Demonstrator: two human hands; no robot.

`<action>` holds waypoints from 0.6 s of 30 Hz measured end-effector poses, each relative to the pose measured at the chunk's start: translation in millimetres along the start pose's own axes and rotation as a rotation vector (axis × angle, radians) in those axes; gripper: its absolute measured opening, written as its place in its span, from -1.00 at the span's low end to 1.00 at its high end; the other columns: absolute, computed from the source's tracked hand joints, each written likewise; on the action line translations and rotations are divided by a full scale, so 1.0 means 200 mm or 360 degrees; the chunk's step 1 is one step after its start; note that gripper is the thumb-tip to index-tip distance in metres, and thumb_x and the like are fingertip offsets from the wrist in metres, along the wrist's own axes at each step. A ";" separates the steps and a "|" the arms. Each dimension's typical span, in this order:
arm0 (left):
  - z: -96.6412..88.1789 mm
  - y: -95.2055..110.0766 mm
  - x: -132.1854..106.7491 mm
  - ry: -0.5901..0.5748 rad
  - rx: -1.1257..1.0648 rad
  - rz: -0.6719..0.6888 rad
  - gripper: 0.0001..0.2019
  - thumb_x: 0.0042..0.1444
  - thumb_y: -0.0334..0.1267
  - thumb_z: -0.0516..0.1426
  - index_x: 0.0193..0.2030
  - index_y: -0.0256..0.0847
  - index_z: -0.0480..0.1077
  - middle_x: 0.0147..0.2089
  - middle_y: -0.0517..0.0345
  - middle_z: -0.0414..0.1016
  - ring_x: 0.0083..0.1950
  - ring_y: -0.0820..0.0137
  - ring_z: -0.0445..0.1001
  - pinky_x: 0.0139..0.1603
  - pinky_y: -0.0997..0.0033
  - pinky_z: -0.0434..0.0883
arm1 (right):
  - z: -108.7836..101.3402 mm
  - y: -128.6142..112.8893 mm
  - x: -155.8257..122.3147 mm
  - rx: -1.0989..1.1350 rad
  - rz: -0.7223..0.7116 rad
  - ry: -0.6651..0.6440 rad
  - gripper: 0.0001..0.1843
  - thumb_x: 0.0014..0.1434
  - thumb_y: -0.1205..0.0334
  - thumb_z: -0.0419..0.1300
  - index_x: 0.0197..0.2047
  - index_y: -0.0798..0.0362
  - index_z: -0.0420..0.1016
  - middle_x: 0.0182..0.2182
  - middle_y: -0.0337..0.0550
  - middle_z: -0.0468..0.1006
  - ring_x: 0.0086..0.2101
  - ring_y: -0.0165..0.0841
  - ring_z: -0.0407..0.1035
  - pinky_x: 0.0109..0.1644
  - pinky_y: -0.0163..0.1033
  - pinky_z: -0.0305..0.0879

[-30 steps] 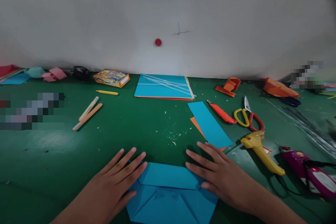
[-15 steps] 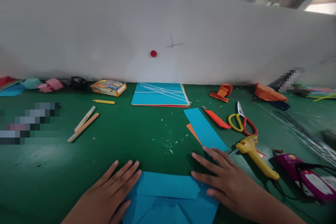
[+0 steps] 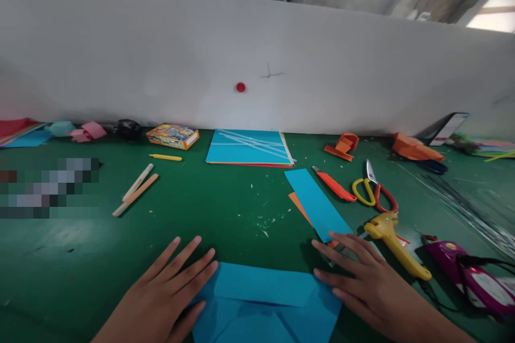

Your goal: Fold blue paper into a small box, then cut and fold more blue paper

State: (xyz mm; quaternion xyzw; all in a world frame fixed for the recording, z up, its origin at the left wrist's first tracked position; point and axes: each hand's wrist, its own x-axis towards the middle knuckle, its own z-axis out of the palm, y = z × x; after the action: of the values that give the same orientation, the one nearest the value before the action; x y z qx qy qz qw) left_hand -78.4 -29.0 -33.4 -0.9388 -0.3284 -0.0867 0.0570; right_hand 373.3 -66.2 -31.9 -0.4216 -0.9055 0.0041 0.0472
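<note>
A: What's up w/ the blue paper (image 3: 265,303)?
B: Folded, approx. flat, near side, mid-scene. Near end's cut off, can't see it.
A: Far edge?
B: Straight, runs L to R, w/ a long flap (image 3: 261,284) folded along it. Thin shadow under the flap's near edge.
A: And nearer?
B: Two diag. folds (image 3: 286,327), L & R, spreading toward near side. Darker blue patch btwn, just by flap.

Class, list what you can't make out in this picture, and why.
Head view:
Folded blue paper: near end cut off by the bottom edge; part of its left side under the left hand.
Orange paper: partly hidden beneath the blue paper strip.
Patterned box: print too small to read.
Purple device: cut off by the right edge.
</note>
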 end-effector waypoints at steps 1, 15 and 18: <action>0.01 0.00 -0.01 0.0008 -0.0004 -0.0054 -0.29 0.40 0.05 0.13 0.59 0.16 -0.05 0.46 0.28 0.34 0.46 0.16 0.32 0.44 0.11 0.30 | 0.00 0.00 0.00 0.0000 -0.0001 0.0009 -0.51 0.45 0.06 0.16 0.39 -0.46 0.36 0.46 -0.37 0.22 0.41 0.08 0.09 0.29 0.40 0.30; 0.03 -0.08 0.09 0.0099 -0.0550 -0.0932 -0.51 0.38 0.01 0.06 0.41 0.06 0.33 0.22 0.04 0.57 0.16 0.05 0.58 -0.07 0.16 0.62 | -0.16 -0.26 0.39 0.0560 -0.0055 -0.0047 -0.20 0.31 0.01 0.24 0.53 -0.04 0.12 0.23 0.10 0.52 0.13 -0.01 0.41 0.17 0.13 0.34; -0.05 -0.12 0.20 0.0068 -0.0862 -0.1113 -0.61 0.36 0.01 0.06 0.22 -0.01 0.48 0.09 0.08 0.64 -0.07 0.17 0.65 -0.26 0.36 0.57 | -0.21 -0.35 0.53 0.0665 -0.0109 -0.0057 -0.23 0.30 0.13 0.18 0.52 -0.03 0.13 0.24 0.03 0.51 0.13 -0.06 0.39 0.19 0.09 0.32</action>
State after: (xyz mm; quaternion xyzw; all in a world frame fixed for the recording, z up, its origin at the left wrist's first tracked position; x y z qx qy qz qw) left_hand -63.7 11.8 -14.0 -0.7503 -0.5905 -0.2030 -0.2171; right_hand 256.0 -31.0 22.2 -0.3715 -0.8995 0.1976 0.1176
